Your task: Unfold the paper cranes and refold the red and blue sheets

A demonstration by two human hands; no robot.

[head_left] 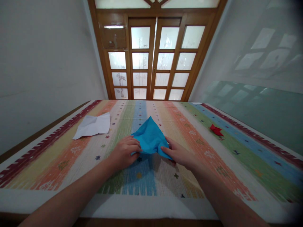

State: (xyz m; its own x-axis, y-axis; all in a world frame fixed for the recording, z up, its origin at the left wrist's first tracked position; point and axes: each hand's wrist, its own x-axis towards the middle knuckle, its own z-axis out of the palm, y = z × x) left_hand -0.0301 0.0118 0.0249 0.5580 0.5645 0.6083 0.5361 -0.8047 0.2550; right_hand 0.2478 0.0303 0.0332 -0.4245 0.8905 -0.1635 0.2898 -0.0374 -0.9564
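A: So, how do the two hands sit on the paper?

B: The left hand [124, 151] lies with its fingers half curled, and the fingertips press on the near left corner of the blue paper [149, 138]. The right hand [178, 154] is more flat and open; its fingertips pinch or press the near right edge of the same sheet. I cannot tell whether the thumb goes under the paper there.

A: Why is it held like this, in your opinion?

B: I judge that both hands keep the lower edge down on the table [201, 148] so the folded shape does not spring open. The paper is already folded into a kind of triangle, and its point looks away from the person, toward the door [155, 56].

A: And where is the paper relative to the hands?

B: It is between them and a little beyond them. The near corners are under the fingertips, and the rest lies free on the striped cloth [71, 154], slightly raised in the middle.

A: What else is around?

B: A white sheet of paper [93, 125], a bit crumpled, lies well apart on the left side, beyond the left hand. A small red folded piece [216, 130] lies well apart on the right. Neither one touches the hands or the blue paper.
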